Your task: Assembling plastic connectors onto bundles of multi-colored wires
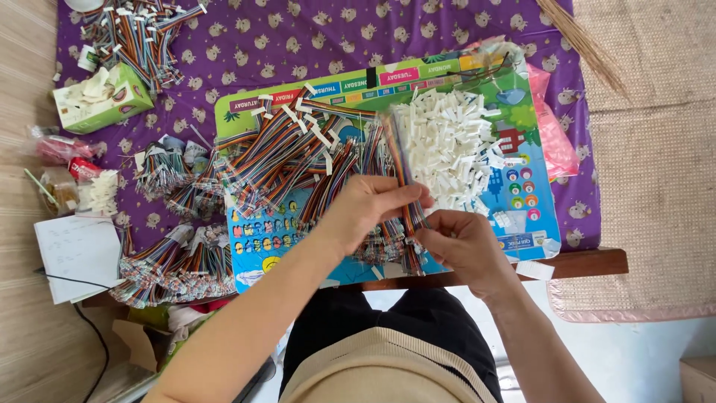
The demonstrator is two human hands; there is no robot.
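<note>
My left hand and my right hand meet over the near edge of a colourful children's board. Both pinch a strip of rainbow ribbon cable that runs up between them. Beyond my right hand lies a heap of small white plastic connectors. To the left of my left hand, a loose pile of rainbow cables with white ends covers the board.
A purple patterned cloth covers the low table. More cable bundles lie at the top left and at the lower left. A green and white box, a paper sheet and a pink bag lie around.
</note>
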